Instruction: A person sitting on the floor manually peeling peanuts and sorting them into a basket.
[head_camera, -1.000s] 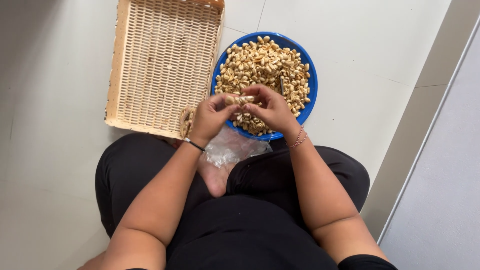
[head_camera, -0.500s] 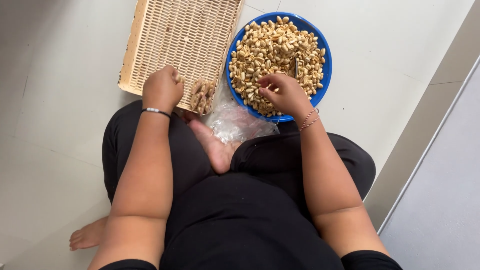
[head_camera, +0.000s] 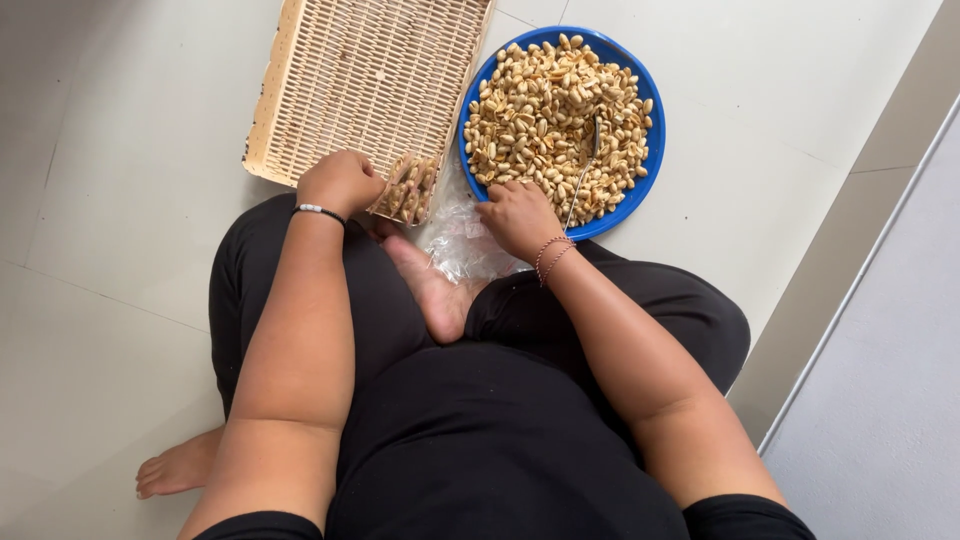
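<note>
Blue bowl (head_camera: 652, 150): round, on the tiled floor (head_camera: 120, 200), heaped with peanuts (head_camera: 555, 120); a thin metal utensil (head_camera: 585, 175) lies among them, long axis running near-to-far. Wicker tray (head_camera: 370, 80): rectangular, long axis tilted away to the right, far end cut off by the frame; a small cluster of peanut pieces (head_camera: 405, 190) sits at its near right corner. Left hand (head_camera: 340, 182): curled, fingers bent under at the tray's near edge beside that cluster; contents hidden. Right hand (head_camera: 518, 215): fingers bent down into the peanuts at the bowl's near rim; grip cannot be told. Clear plastic bag (head_camera: 465, 245): crumpled between tray and bowl.
</note>
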